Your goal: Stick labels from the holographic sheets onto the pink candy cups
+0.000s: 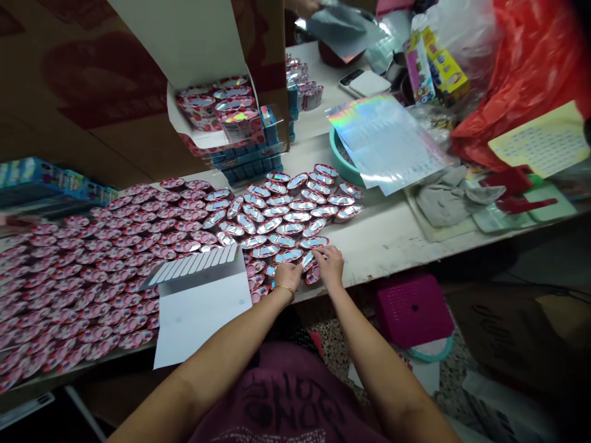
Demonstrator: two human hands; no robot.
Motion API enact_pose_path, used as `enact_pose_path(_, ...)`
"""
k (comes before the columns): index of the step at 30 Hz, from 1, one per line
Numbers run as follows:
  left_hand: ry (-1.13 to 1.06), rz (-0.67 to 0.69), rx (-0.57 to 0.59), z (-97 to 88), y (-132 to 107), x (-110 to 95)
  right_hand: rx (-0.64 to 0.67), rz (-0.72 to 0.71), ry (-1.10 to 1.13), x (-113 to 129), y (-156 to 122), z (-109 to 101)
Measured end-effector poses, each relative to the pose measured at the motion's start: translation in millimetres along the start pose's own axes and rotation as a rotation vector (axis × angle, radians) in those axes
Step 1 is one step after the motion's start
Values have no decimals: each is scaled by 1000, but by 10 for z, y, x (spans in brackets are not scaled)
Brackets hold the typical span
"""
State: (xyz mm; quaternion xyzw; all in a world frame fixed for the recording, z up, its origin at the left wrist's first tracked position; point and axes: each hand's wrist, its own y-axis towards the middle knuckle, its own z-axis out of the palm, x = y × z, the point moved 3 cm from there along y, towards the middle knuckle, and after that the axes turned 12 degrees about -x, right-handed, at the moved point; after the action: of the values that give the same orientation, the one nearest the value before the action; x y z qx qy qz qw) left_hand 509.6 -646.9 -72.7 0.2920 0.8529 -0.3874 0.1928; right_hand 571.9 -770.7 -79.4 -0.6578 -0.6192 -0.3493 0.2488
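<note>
Oval containers with red patterned rims stand packed in rows on the table. Those near the middle have shiny silver tops (pixel 279 211); those on the left show pink tops (pixel 96 267). At the front edge of the group, a silver-topped oval container (pixel 307 261) lies between my hands. My right hand (pixel 331 264) has its fingers closed on its far side. My left hand (pixel 287 277), with a bracelet at the wrist, is closed beside it; its fingertips are partly hidden. A folded white sheet with strips along its edge (pixel 203 323) lies over containers left of my hands.
An open display box (pixel 210 147) of containers stands behind the rows. Rainbow-sheen sheets (pixel 392 141) rest over a turquoise basin (pixel 340 157). Cloth gloves (pixel 443 200), a red plastic bag (pixel 521 74) and a phone (pixel 351 77) lie right. A magenta stool (pixel 415 311) stands below. Another person's hand (pixel 305 6) shows at the back.
</note>
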Motion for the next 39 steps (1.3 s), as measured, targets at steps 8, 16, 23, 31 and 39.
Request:
enact_pose_path(8, 200, 112, -1, -36, -18, -62, 4, -22, -55, 2, -5, -17)
enact_pose_path(16, 419, 188, -27, -54, -17, -181, 0, -18, -159, 74, -6, -2)
enact_pose_path(23, 499, 281, 3, -230, -177, -102, 34, 210, 59, -30, 43, 49)
enact_pose_path(31, 678, 624, 136, -240, -416, 21, 38, 269, -20, -58, 65, 111)
enact_pose_path(39, 104, 697, -471, -1815, -309, 539, 132, -472, -297, 404, -357, -235)
